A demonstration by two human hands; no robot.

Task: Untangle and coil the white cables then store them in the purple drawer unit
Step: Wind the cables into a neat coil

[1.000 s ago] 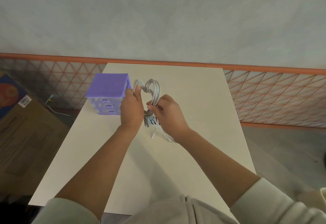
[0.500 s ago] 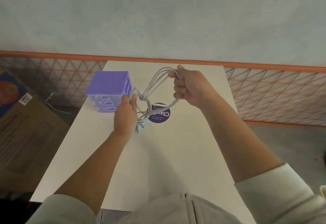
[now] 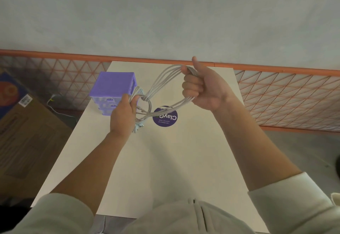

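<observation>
Head view. My right hand, at about 1 o'clock from the table's centre, is raised above the white table with its fingers curled tightly round one end of the loop of white cables, thumb pointing up. Several strands run from that fist down toward 9 o'clock, where they cross in a knot-like bunch beside my left hand. My left hand grips the other end of the bundle, fingers curled round the strands, with the plug ends hanging just below it near the tabletop. The purple drawer unit stands on the table at about 11 o'clock, just behind my left hand, its drawers shut. A round purple sticker lies flat on the table beneath the stretched cables, between my two hands.
</observation>
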